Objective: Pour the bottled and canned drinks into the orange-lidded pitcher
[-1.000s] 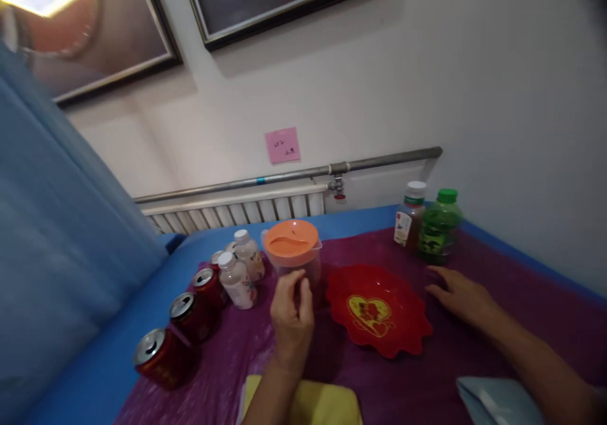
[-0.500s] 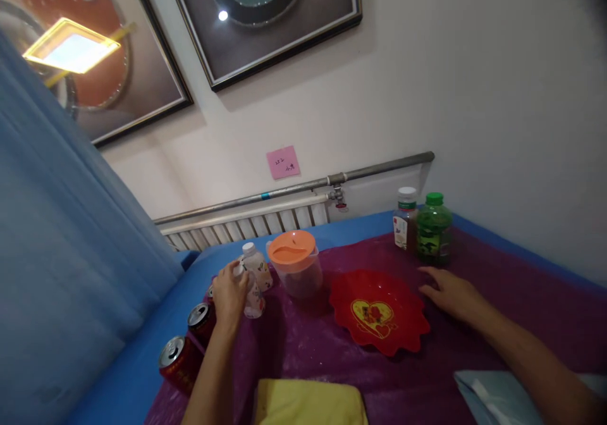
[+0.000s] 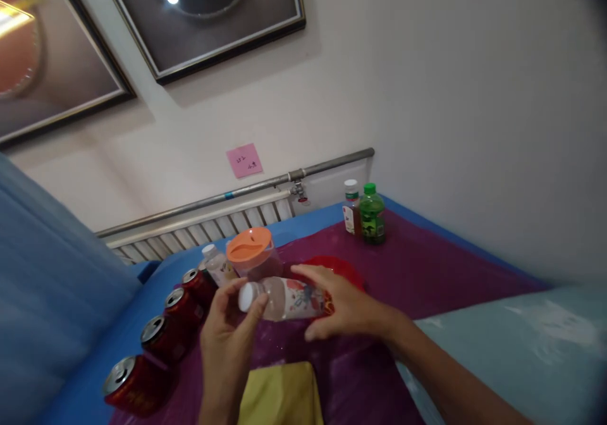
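Hands met over the desk point(image 3: 427, 254) around a small bottle point(image 3: 289, 298) with a white cap and a pale printed label. The bottle lay on its side in the air above the purple cover, cap toward the person's left. The left hand point(image 3: 227, 336) had its fingers closed at the cap end, thumb and fingertips on the cap. The right hand point(image 3: 344, 308) was wrapped around the base end of the bottle, fingers curled over the top and thumb underneath.

Behind the bottle stood a clear jug with an orange lid point(image 3: 250, 248), and just to its right the rim of a red dish point(image 3: 348, 267) showed past the right hand. A second small bottle point(image 3: 215, 264) stood upright left of the jug. Four red cans point(image 3: 161, 333) ran in a row from beside that bottle toward the near left edge. A green bottle point(image 3: 371, 213) and a brown bottle point(image 3: 351, 207) stood together near the wall. A yellow cloth point(image 3: 279, 393) lay at the near edge.
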`<state>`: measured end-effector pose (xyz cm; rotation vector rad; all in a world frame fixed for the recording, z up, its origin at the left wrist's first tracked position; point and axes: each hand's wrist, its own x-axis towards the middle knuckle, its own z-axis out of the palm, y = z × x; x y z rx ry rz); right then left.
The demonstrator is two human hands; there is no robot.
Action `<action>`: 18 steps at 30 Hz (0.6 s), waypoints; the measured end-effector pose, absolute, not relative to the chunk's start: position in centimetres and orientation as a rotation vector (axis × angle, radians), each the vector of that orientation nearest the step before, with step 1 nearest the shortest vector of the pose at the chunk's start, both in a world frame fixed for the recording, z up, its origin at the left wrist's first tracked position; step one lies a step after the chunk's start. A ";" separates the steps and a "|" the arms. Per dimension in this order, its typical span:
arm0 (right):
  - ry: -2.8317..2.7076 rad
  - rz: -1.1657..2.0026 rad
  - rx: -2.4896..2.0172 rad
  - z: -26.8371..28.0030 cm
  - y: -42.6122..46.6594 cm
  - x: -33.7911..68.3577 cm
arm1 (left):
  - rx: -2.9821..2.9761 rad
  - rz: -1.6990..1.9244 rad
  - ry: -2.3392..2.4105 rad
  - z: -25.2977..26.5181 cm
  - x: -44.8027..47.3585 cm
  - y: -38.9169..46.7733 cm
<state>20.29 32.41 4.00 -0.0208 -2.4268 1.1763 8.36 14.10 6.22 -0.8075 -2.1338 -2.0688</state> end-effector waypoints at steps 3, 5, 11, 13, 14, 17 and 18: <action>-2.445 0.890 0.036 3.3 31.4 20.0 | -0.830 -2.276 -2.146 5.1 9.1 15.8; -2.436 0.810 0.035 2.8 31.7 19.8 | -0.903 -2.263 -2.227 4.7 8.9 16.0; -2.507 0.597 0.034 2.5 33.0 19.8 | -0.818 -2.189 -2.405 3.2 7.9 15.2; -2.559 0.536 0.034 2.6 33.0 19.8 | -0.754 -2.292 -2.393 2.3 7.8 15.2; -2.586 0.509 0.034 2.6 32.9 19.8 | -0.729 -2.346 -2.390 1.8 7.7 15.2; -2.654 0.443 0.023 2.5 32.8 19.7 | -0.587 -2.461 -2.358 0.7 7.4 15.2; -2.668 0.428 0.013 2.5 32.8 19.7 | -0.533 -2.482 -2.337 0.5 7.4 15.3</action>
